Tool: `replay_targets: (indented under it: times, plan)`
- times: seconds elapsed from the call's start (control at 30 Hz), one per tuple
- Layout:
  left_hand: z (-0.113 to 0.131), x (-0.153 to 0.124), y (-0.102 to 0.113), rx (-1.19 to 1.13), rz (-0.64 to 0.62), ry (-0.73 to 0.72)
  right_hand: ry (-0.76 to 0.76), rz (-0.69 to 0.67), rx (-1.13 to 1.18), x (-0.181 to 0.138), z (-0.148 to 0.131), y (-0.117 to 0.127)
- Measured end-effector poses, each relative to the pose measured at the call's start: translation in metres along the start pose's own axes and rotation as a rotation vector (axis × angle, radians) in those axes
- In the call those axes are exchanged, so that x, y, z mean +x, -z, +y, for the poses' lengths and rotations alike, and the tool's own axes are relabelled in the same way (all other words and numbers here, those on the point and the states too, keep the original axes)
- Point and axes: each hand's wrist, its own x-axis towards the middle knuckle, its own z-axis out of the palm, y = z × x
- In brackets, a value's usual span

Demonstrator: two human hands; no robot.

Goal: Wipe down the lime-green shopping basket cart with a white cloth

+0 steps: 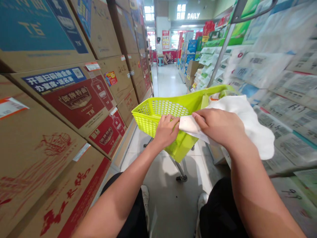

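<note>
Head view: I see a shop aisle with a pale tiled floor [170, 82] running ahead.
Left side: stacked cardboard boxes [74, 99] with red and blue labels.
Right side: shelves of wrapped paper packs [272, 66].
Basket: lime-green basket [158, 112] on a wheeled frame, mid-aisle.
Left hand [166, 129]: fingers curled over the near rim, tips touching the sheet's corner.
Right hand [218, 125]: closed on the white sheet [250, 122], thumb on top.
Sheet: cloth or bag, I can't tell. It drapes from the grip over the basket's right rim.
</note>
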Motion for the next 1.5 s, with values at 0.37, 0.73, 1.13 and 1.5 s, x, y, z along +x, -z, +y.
replay_targets:
  times: [0.37,0.73,1.13,1.5]
  plan:
    - [-0.001,0.003,0.017,0.035,-0.029,0.036,-0.153,-0.023,-0.142,-0.011,0.026,-0.008]
    - [-0.078,-0.007,0.04,0.411,-0.5,0.273,0.042,0.008,-0.282,-0.03,0.012,-0.021]
    - [-0.027,-0.028,0.027,0.334,-0.453,0.099,-0.058,-0.183,-0.079,0.0,-0.077,-0.108]
    - [-0.104,-0.037,0.035,0.279,-0.582,0.026,-0.072,0.133,-0.194,-0.011,0.017,-0.102]
